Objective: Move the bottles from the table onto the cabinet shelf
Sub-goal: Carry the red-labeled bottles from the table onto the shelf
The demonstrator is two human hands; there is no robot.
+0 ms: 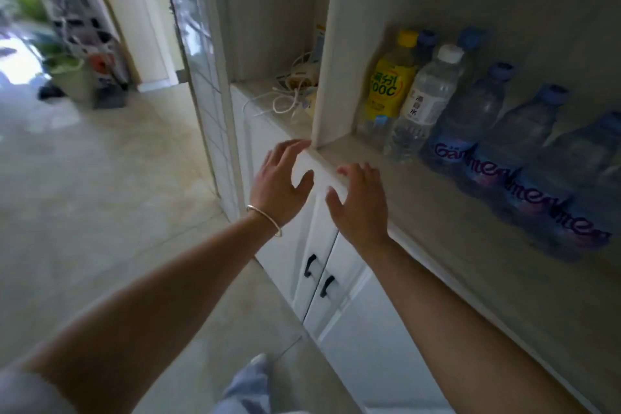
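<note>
Grip, both hands: slack, fingers spread, nothing held. Left hand [281,182] is raised before the front edge of the cabinet shelf [437,212], fingertips at the foot of the white upright divider [336,44]; contact with the edge cannot be told. Right hand [361,203] lies just beside the left one, fingers over the shelf edge, thumb out toward the left hand. A thin bracelet [265,217] circles the left wrist. Bottles stand on the shelf right of the divider: a yellow-labelled bottle [389,91] with yellow cap nearest the divider, a clear bottle with white cap [425,101] touching it, then a row of blue-capped water bottles [477,118] with purple lettering running away from the divider, more blue caps behind. All upright, blurred. In the compartment left of the divider, a tangle of white cables [289,97]. Below the shelf, white doors with black handles [319,276].
</note>
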